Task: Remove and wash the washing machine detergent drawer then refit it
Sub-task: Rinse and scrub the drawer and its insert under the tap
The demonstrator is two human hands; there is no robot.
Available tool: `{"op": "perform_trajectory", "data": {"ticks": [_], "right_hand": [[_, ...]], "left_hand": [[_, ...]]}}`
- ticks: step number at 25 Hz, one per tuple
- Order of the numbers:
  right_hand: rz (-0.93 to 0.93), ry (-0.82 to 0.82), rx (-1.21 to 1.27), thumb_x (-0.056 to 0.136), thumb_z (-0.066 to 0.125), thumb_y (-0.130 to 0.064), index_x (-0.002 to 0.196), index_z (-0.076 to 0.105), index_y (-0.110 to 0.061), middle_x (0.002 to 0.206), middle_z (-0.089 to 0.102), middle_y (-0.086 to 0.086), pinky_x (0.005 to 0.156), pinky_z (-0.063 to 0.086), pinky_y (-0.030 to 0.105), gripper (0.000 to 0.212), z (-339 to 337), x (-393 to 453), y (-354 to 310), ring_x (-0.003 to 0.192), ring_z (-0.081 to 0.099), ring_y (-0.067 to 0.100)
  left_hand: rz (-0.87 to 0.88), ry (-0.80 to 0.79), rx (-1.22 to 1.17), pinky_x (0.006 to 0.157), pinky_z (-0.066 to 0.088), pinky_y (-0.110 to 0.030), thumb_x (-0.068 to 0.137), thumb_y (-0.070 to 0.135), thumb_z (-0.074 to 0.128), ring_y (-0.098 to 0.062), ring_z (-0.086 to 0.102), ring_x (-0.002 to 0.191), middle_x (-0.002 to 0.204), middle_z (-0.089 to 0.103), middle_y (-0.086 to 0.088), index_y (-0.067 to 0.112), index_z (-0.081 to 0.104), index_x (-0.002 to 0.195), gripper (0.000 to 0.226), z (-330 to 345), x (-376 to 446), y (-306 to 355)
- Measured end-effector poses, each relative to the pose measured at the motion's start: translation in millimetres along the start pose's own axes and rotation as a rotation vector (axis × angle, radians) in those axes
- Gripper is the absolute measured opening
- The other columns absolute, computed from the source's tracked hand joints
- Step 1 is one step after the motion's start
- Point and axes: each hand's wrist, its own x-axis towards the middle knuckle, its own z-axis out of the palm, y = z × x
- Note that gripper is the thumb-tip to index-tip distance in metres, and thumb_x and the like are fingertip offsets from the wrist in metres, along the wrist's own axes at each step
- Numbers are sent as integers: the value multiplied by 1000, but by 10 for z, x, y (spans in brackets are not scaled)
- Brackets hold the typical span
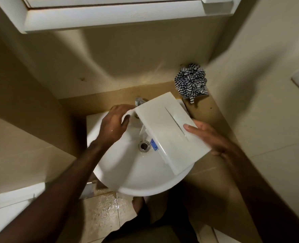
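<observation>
The detergent drawer (169, 130) is out of the machine and held tilted over the white basin (127, 172) at the centre of the frame, its underside up, probably so water running from the tap (139, 101) rinses the compartments and drains off. The right hand (213, 139) grips its lower right edge, fingers (191, 128) clamped on it; the left hand (112, 123) has its fingers curled round the upper left corner. A striped cloth (190, 82) lies on the counter (213, 114), perhaps for drying.
</observation>
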Motion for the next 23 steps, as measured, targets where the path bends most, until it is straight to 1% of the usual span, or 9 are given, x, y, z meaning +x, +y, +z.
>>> {"op": "perform_trajectory", "data": {"ticks": [3, 6, 8, 11, 15, 17, 19, 21, 23], "right_hand": [[10, -25, -34, 94, 67, -39, 120, 74, -23, 111, 80, 6, 71, 63, 29, 31, -276, 66, -185, 90, 78, 20], [11, -56, 25, 90, 74, -36, 114, 80, -20, 112, 79, 11, 71, 64, 30, 29, -483, 84, -393, 87, 78, 21], [9, -74, 41, 89, 72, -33, 107, 83, -21, 108, 80, 11, 67, 63, 29, 24, -559, 116, -488, 84, 79, 21], [3, -90, 53, 87, 71, -31, 107, 83, -20, 109, 80, 11, 67, 63, 30, 26, -594, 207, -559, 84, 79, 21], [11, -97, 62, 85, 72, -30, 113, 79, -15, 109, 79, 10, 73, 65, 31, 32, -570, 342, -616, 83, 78, 19], [20, -126, 59, 86, 70, -29, 115, 76, -14, 106, 79, 8, 73, 65, 31, 33, -543, 399, -658, 82, 78, 18], [39, -165, 62, 87, 68, -27, 117, 73, -13, 102, 80, 7, 69, 64, 30, 33, -491, 452, -713, 80, 78, 17], [60, -216, 71, 87, 65, -24, 119, 70, -11, 98, 80, 5, 66, 64, 29, 35, -425, 507, -790, 78, 78, 16], [82, -275, 48, 88, 63, -24, 119, 68, -9, 95, 80, 5, 64, 63, 28, 34, -326, 573, -882, 76, 78, 15]], "left_hand": [[229, -155, 246, 105, 51, -49, 78, -12, 71, -33, 54, 132, 142, 63, -9, 15, 60, 138, 67, 118, 448, 137], [337, -232, 412, 100, 52, -55, 63, -12, 85, -45, 61, 122, 132, 66, -24, 5, 73, 114, 56, 235, 576, 257], [390, -271, 420, 97, 53, -56, 63, -9, 85, -46, 64, 117, 128, 69, -24, 5, 72, 122, 61, 260, 592, 250], [375, -278, 384, 101, 50, -53, 72, -7, 76, -42, 59, 128, 137, 67, -18, 11, 63, 137, 69, 232, 618, 209], [311, -341, 353, 109, 45, -49, 80, -11, 68, -35, 50, 141, 147, 60, -15, 21, 57, 147, 75, 95, 555, 43], [215, -364, 218, 114, 43, -48, 81, -10, 64, -28, 43, 147, 154, 53, -9, 27, 56, 148, 78, 19, 501, 42], [-32, -339, -155, 116, 43, -43, 75, -3, 65, -11, 46, 143, 151, 55, 14, 43, 60, 141, 81, -102, 391, 197], [-195, -377, -526, 112, 44, -35, 69, 13, 67, 9, 52, 131, 136, 58, 38, 63, 62, 125, 74, -239, 292, 331], [-239, -528, -706, 107, 46, -33, 72, 19, 73, 4, 56, 131, 137, 65, 26, 55, 64, 128, 67, -347, 209, 362]]}}
